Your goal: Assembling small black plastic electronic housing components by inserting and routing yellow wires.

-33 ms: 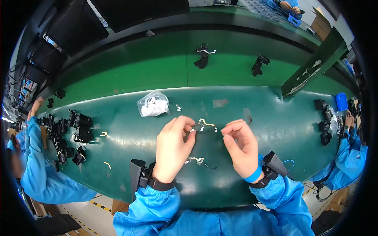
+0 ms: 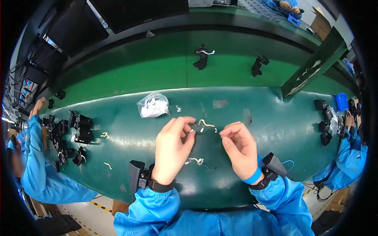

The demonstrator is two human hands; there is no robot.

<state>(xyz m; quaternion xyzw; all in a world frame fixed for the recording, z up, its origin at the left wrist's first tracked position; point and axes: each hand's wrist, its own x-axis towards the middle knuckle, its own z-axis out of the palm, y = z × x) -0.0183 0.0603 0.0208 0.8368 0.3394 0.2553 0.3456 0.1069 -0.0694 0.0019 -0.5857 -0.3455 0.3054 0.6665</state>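
My left hand [image 2: 171, 145] is over the middle of the table, thumb and forefinger pinched on a thin dark wire with a small white end [image 2: 191, 130]. Beside those fingertips lies a cream flex cable [image 2: 208, 124] with white connectors, between my two hands. My right hand [image 2: 241, 149] is curled close to the cable's right end, thumb and forefinger nearly together; anything between them is too small to make out. A second cream flex cable [image 2: 200, 161] with a dark lead lies nearer to me, between my wrists.
Beyond my left hand stands a clear bag of white pieces [image 2: 153, 107]. Black assemblies [image 2: 82, 128] crowd the left side, with loose cream strips [image 2: 108, 165] nearby. Two black parts [image 2: 201, 61] rest on the far green surface. Co-workers' blue sleeves [image 2: 37, 165] flank both sides; a post [image 2: 315, 65] rises far right.
My right hand has shifted very slightly to the left, toward the cable. My left hand keeps its pinch. At the far top right, a co-worker's hands have moved a little.
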